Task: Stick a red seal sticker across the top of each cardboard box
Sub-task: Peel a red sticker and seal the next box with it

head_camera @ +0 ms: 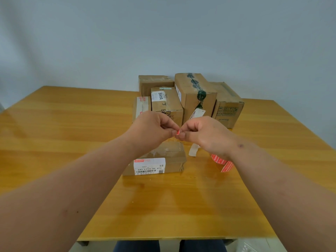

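Above the near box, at table centre: left hand (154, 128) and right hand (201, 132) meeting fingertip to fingertip, each pinching an edge of one small red paper seal sticker (178, 132), only a sliver of it visible between the thumbs. Probably mid-peel, with backing not yet separated from adhesive face, though too small to tell for certain. Risks from here: thin film folding onto itself and sticking adhesive to adhesive; tearing if pulled unevenly from both sides; clinging to a fingertip instead of releasing; landing crooked or off the flap seam once lowered. Directly below, at six o'clock from the hands: flat brown cardboard box (163, 161), low and rectangular, top glossy with clear tape, corners dented, white printed shipping label on the near face. Glossy tape likely good for adhesion but unforgiving of repositioning. At four o'clock from the hands: roll of red printed seal stickers (222, 161), partly hidden under the right wrist. Just beside the near box at its two o'clock: curled white backing strip (193, 149), waxy-looking. At twelve o'clock, well apart: cluster of taller brown cardboard boxes (189, 99), matte, creased, one crossed by dark green tape, one at the cluster's left already bearing red. Underneath all: smooth lacquered honey-coloured wooden table (72, 142), reflective.
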Available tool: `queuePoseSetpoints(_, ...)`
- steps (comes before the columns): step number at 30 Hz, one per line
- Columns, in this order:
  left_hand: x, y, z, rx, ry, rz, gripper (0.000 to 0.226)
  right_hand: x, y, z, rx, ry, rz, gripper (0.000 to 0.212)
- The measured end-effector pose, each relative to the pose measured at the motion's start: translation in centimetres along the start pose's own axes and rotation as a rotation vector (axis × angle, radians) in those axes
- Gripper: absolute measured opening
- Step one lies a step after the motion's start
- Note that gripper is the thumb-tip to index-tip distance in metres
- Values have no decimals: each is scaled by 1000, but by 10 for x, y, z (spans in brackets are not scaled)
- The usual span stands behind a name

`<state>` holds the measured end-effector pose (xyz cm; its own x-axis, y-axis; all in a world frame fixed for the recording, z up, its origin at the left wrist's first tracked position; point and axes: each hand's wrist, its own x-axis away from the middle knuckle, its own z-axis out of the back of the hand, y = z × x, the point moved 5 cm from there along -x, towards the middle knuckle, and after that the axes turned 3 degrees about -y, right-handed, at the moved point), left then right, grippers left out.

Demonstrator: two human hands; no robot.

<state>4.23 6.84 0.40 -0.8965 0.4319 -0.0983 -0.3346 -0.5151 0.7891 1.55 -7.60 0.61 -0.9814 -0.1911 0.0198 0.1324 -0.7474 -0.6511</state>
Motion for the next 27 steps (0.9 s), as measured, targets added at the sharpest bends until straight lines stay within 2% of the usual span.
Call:
queuePoseSetpoints(24,4,6,-3,61,-16,19,10,5,0,3,-8,33,5,20)
queuePoseSetpoints(27,5,5,-3,117,-26,32,3,6,0,4,-16,38,5,23)
